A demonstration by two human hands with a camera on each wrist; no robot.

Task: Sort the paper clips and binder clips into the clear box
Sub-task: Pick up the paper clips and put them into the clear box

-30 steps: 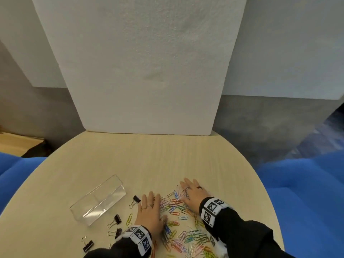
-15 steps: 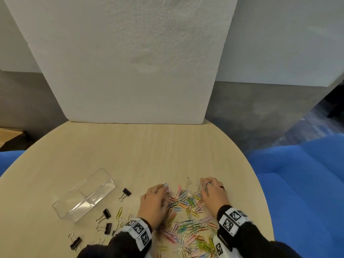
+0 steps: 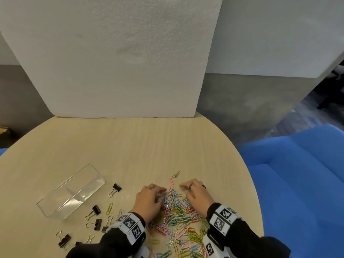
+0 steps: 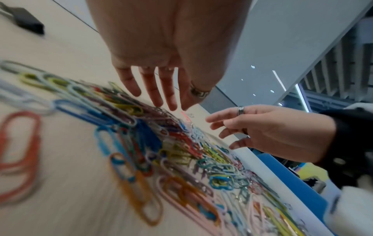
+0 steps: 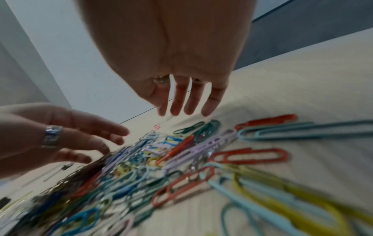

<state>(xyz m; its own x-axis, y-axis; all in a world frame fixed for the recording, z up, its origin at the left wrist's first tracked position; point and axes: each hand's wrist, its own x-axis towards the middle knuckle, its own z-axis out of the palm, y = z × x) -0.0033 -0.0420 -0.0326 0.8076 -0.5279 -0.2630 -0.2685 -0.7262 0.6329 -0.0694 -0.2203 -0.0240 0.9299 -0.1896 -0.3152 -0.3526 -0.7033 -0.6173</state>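
Coloured paper clips [image 3: 178, 218] are heaped on the round wooden table [image 3: 130, 146] between two hands. Fingers of the left hand [image 3: 149, 200] and the right hand [image 3: 197, 195] are seen loosely spread over the heap, with nothing grasped. Black binder clips [image 3: 95, 210] are scattered left of the left hand. Farther left, the clear box [image 3: 71, 192] is seen lying on the table, well apart from the heap.
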